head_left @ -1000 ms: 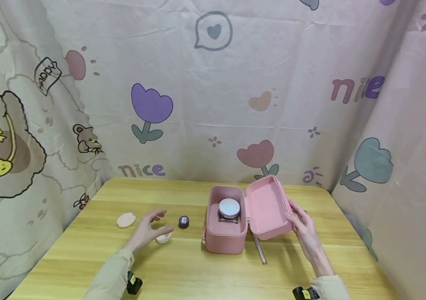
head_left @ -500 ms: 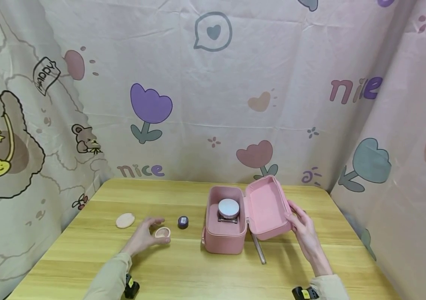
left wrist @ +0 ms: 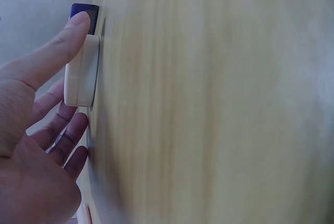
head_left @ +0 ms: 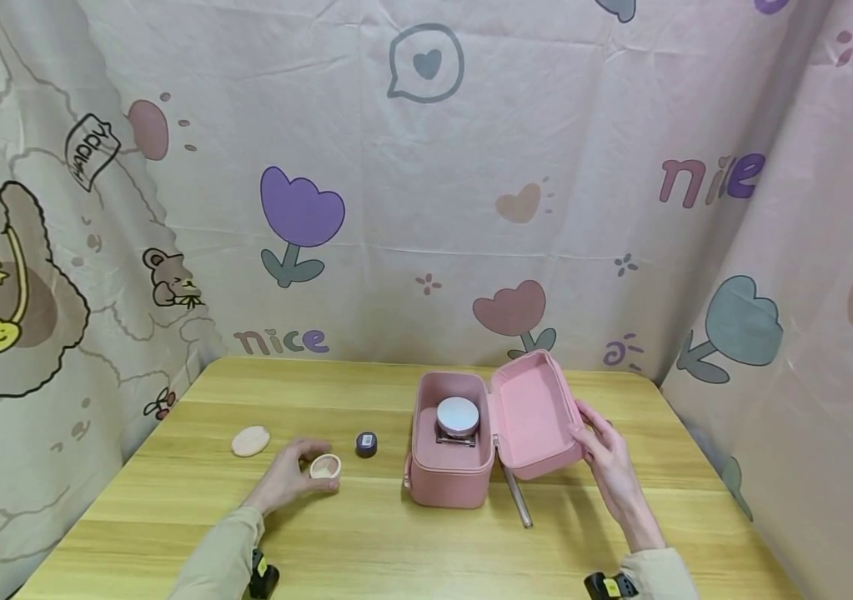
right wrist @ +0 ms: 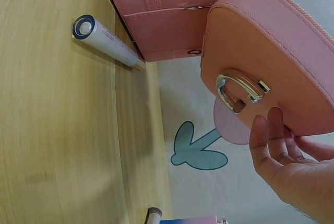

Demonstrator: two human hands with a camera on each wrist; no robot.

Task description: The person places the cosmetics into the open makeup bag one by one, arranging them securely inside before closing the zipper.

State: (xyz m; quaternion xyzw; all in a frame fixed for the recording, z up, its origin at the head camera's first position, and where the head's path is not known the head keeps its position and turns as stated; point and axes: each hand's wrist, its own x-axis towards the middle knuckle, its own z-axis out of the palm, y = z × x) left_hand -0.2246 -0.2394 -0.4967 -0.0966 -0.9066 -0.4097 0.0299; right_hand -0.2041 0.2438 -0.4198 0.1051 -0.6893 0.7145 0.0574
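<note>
My left hand (head_left: 287, 479) has its thumb and fingers around a small round cream pot (head_left: 325, 467), which stands on the table; in the left wrist view the thumb of this hand (left wrist: 31, 151) lies across the pot (left wrist: 82, 75). A pink case (head_left: 452, 487) stands unzipped, holding a round white-topped item (head_left: 459, 416). With my right hand (head_left: 613, 468) I pinch the outer edge of its lid (head_left: 536, 417), which is folded out to the right. In the right wrist view the hand (right wrist: 295, 166) touches the lid's outer face (right wrist: 245, 51) beside its handle.
A small dark jar (head_left: 367, 444) stands between the pot and the case. A pale oval disc (head_left: 250, 441) lies at the left. A slim tube (head_left: 519, 498) lies beside the case, under the lid. Printed curtains (head_left: 426, 167) surround the table (head_left: 366, 550).
My left hand has come down and closed around the cream pot, with its thumb now at the near side. My right hand and the lid have stayed in place.
</note>
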